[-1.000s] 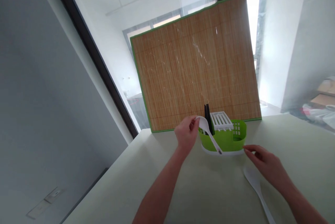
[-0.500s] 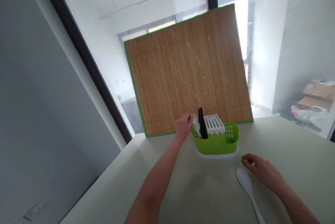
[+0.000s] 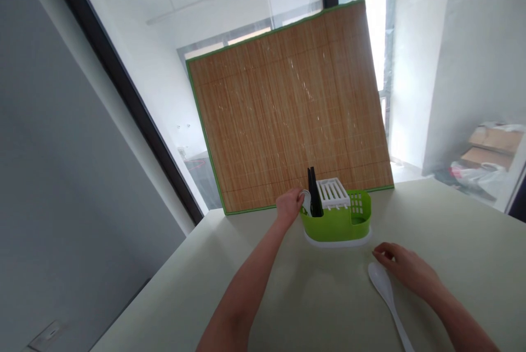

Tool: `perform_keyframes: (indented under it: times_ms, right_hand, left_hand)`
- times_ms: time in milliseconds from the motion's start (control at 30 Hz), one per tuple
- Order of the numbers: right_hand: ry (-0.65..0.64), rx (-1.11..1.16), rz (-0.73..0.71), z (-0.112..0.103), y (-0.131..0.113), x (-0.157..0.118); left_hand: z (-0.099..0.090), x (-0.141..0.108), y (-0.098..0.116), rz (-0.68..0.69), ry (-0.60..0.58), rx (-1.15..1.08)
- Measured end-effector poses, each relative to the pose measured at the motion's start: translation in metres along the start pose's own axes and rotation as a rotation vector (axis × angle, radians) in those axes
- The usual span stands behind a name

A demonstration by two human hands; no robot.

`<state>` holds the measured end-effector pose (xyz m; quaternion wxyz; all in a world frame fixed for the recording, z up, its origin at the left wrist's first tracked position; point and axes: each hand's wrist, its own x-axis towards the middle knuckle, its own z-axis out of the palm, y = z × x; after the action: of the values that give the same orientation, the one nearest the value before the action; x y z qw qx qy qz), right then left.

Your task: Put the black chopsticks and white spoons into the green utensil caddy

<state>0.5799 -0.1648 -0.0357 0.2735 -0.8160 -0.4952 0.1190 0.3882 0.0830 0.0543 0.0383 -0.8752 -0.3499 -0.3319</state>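
My left hand (image 3: pixel 288 205) is closed on a white spoon (image 3: pixel 306 202) at the left end of the green cutlery holder (image 3: pixel 337 228). The spoon's lower part is down inside the left compartment, hidden by the wall. Black chopsticks (image 3: pixel 314 193) stand upright just right of it. My right hand (image 3: pixel 405 267) hovers near the table with thumb and fingertips pinched together, and nothing shows in them. Close beside it, to the left and below, a long white serving spoon (image 3: pixel 385 288) lies on the table, its handle toward me.
A white slatted rack (image 3: pixel 332 194) sits on the holder's middle, and a white base (image 3: pixel 339 243) is under it. Behind, a bamboo mat (image 3: pixel 287 111) with green edging leans against the glass. The pale table (image 3: pixel 324 308) runs to a grey wall at left.
My left hand has moved down a little, and the white spoon sits lower in the holder's left compartment. My right hand stays by the serving spoon. The view has shifted slightly.
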Motion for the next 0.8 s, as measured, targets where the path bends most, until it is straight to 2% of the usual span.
perform_keyframes:
  times_ms: [100,200,267,333,400,533,633,800]
  right_hand:
    - [-0.039,0.000,-0.002,0.001,0.002,0.000]
    - [-0.078,-0.007,0.018,0.002,0.005,0.001]
    - [-0.093,-0.013,0.036,0.002,0.007,0.001]
    - [-0.114,-0.021,0.066,0.003,0.008,0.001]
    - [-0.150,-0.018,0.082,0.004,0.010,0.002]
    - [-0.228,0.007,0.004,0.010,0.017,0.003]
    - [-0.237,-0.003,-0.032,0.016,0.020,0.002]
    - [-0.200,-0.025,-0.073,0.013,0.013,0.002]
  left_hand:
    - [-0.006,-0.003,0.001,-0.016,0.016,-0.026]
    - [-0.014,-0.016,0.007,-0.081,0.127,-0.146]
    - [-0.014,-0.035,0.014,-0.160,0.223,-0.273]
    - [-0.008,-0.063,0.023,-0.229,0.261,-0.417]
    - [0.004,-0.096,0.034,-0.257,0.213,-0.544]
    - [0.024,-0.147,0.054,-0.238,0.013,-0.666]
    - [0.030,-0.160,0.062,-0.216,-0.086,-0.692]
    - [0.031,-0.159,0.064,-0.253,-0.122,-0.719]
